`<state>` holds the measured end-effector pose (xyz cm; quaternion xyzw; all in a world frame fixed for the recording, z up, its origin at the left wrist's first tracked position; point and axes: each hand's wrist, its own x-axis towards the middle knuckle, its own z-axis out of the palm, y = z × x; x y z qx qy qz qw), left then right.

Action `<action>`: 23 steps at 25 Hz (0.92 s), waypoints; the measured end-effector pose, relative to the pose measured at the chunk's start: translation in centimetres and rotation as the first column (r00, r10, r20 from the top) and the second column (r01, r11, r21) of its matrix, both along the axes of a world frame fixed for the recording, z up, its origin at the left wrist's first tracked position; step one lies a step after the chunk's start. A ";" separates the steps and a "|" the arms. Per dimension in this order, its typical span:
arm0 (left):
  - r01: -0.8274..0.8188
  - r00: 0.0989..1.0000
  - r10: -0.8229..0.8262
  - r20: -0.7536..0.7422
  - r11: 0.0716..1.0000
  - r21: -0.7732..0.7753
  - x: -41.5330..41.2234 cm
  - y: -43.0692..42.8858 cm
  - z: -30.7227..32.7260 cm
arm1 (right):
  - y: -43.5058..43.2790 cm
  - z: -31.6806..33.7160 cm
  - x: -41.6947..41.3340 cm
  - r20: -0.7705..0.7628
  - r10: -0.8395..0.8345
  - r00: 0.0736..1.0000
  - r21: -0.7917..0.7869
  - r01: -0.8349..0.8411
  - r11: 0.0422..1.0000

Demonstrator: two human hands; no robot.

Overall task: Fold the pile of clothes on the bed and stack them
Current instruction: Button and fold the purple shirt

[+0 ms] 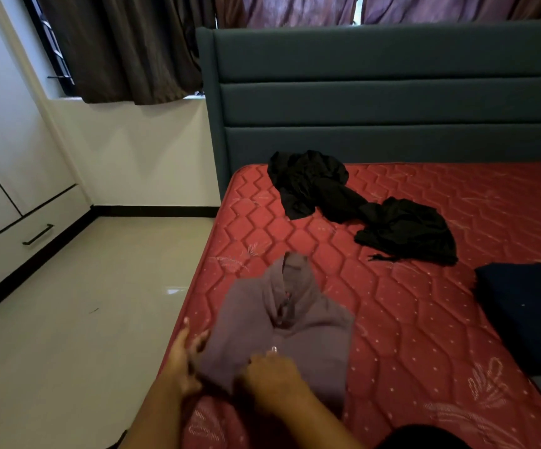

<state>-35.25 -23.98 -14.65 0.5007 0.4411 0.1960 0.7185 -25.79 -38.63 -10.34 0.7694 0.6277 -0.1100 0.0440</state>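
**Q:** State the position of the work item.

**A:** The grey-mauve hoodie (298, 322) lies flat on the red mattress (408, 319), directly under and ahead of both hands, with its hood pointing away from them. No sleeves show. I judge them folded in, since the body reads as one narrow panel.

**Q:** Left hand status?

**A:** The left hand (183, 358) stands at the hoodie's left side edge, fingers mostly straight and thumb touching the fabric. It does not visibly clasp anything. Its judged purpose is to square that edge and stop the panel sliding toward the mattress side.

**Q:** Right hand status?

**A:** The right hand (270, 374) rests on the lower middle of the hoodie, back upward. Its fingertips are hidden, so I cannot tell whether it presses or pinches. It is probably pinning the fabric for a fold toward the hood.

**Q:** Remaining stock?

**A:** Black garments (359, 205) lie unfolded well beyond the hands, past the hood. A dark blue folded cloth (528, 312) sits far to the right of the right hand and is probably where the stack goes.
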 end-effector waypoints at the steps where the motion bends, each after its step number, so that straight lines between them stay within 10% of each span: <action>1: -0.068 0.990 0.066 -0.125 0.998 -0.012 -1.7 0.7 -1.6 | -0.2 -0.5 0.1 -0.071 0.005 0.997 -0.092 -0.012 0.996; 3: -0.173 0.978 0.173 -0.114 0.985 0.015 -2.4 0.0 -1.5 | 0.7 -1.8 1.0 -0.130 -0.026 0.991 0.059 0.034 0.998; 6: -0.136 0.930 0.287 -0.230 0.849 0.511 1.3 -0.3 -0.5 | 3.3 -3.7 3.8 -0.066 -0.077 0.995 0.510 0.099 0.855; 10: 0.276 0.934 0.012 -0.357 0.611 0.742 5.8 -3.5 -2.2 | 2.5 -8.2 6.0 -0.108 -0.175 0.979 0.453 0.205 0.868; 13: 0.629 0.698 0.028 -0.715 0.452 0.632 4.9 -4.9 -6.2 | 0.3 -10.6 6.7 -0.161 -0.138 0.977 0.358 0.188 0.914; 18: 0.631 0.631 0.051 -0.774 0.547 0.550 6.3 -4.3 -5.5 | 2.0 -8.1 10.0 -0.534 -0.103 0.839 0.365 0.338 0.868; 23: 0.447 0.807 0.091 -0.583 0.549 0.706 10.4 -3.4 -2.3 | 2.8 -7.3 14.2 -0.689 -0.275 0.671 0.347 0.638 0.687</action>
